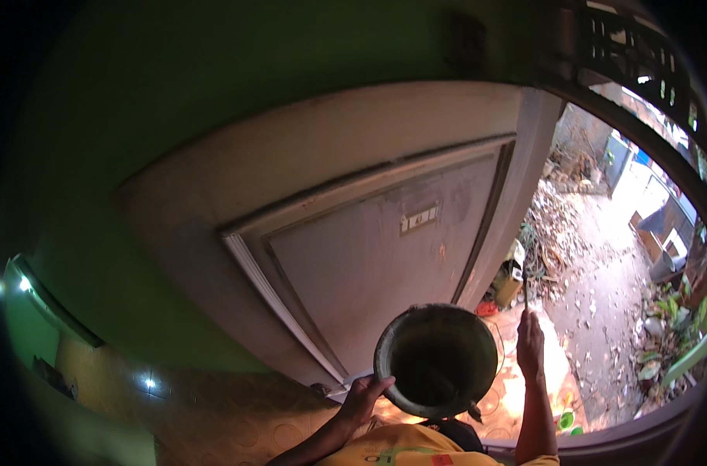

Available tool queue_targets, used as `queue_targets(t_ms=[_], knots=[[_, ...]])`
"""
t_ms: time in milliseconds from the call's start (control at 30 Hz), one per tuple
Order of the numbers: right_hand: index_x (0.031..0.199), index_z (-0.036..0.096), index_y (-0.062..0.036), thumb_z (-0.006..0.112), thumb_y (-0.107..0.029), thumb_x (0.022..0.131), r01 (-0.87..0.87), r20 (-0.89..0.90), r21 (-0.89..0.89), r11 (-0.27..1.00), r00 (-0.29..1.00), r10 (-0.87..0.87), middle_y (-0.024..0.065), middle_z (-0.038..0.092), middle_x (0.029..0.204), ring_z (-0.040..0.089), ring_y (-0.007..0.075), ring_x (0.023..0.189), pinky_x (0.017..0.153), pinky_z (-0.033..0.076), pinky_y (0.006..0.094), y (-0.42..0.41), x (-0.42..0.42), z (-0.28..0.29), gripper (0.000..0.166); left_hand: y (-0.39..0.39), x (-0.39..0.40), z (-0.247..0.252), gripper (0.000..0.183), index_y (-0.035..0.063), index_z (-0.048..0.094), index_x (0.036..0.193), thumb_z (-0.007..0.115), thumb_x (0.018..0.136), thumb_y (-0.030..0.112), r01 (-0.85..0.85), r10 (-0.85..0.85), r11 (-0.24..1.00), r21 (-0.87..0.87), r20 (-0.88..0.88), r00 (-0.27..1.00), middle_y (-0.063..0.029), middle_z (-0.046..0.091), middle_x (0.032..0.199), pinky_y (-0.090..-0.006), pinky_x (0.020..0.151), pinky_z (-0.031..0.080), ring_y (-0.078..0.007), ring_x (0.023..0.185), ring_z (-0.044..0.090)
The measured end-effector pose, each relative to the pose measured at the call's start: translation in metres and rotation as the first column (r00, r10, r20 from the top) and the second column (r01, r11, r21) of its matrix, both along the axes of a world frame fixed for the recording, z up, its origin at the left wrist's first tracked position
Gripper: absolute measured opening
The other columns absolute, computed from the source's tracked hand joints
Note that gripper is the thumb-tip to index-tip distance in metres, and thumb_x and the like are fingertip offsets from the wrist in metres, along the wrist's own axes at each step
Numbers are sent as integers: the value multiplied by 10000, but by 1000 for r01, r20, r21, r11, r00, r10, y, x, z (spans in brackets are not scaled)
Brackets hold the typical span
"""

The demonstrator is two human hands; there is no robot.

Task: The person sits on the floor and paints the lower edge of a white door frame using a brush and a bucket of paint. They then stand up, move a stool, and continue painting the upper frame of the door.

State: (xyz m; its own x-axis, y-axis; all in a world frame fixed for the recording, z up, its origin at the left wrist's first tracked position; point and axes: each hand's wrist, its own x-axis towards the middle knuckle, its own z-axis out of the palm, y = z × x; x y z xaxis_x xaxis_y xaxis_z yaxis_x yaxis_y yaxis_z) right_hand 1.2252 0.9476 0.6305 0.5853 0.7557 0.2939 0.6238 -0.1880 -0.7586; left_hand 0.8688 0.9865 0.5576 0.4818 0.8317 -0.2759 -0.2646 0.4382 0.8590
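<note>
With my left hand [365, 396] I hold a dark, worn bucket [382, 346] by the left side of its rim. The bucket is tilted so that its mouth faces me, and its inside is too dark to make out. A thin wire bail hangs at its right side. My right hand [530, 343], raised to the right of the bucket and apart from it, grips a slim dark tool [526, 291]. Seen edge-on, the tool's exact kind cannot be told. Behind the bucket stands a pale panelled door [353, 262] with a small metal plate [419, 219].
A green wall [155, 128] surrounds the door frame. Patterned tiles [243, 416] cover the floor. At right, a sunlit path [610, 274] runs past dry leaves, a cardboard box [509, 288], a red object [487, 308] and plants [680, 314]. Small green containers [567, 420] lie near my right arm.
</note>
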Motion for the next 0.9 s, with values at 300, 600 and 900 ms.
queue_targets(t_ms=[300,600,900], knots=[[965,580,7,463,-162,931,-54,-169,183,982,982,86,42,495,689,437,121,591,549,378,292,-45,-62,59,209,4,-17,14,190,-13,641,1061,586,923,105,44,-39,999,-29,137,990,-47,670,990,-238,803,482,-91,883,611],[1107,646,16,643,-8,890,-171,-270,189,967,938,218,84,708,902,686,130,767,580,502,227,-55,-86,96,218,5,-10,30,160,11,656,1012,598,930,136,53,-54,998,22,60,997,-22,653,947,-245,817,453,-68,861,568],[994,713,-7,687,-23,841,-290,-120,-3,957,950,288,67,721,890,655,85,720,627,513,230,-26,-70,78,156,5,6,33,185,23,665,967,632,922,199,-15,16,1000,9,-53,998,12,625,900,-230,819,407,-48,848,513]])
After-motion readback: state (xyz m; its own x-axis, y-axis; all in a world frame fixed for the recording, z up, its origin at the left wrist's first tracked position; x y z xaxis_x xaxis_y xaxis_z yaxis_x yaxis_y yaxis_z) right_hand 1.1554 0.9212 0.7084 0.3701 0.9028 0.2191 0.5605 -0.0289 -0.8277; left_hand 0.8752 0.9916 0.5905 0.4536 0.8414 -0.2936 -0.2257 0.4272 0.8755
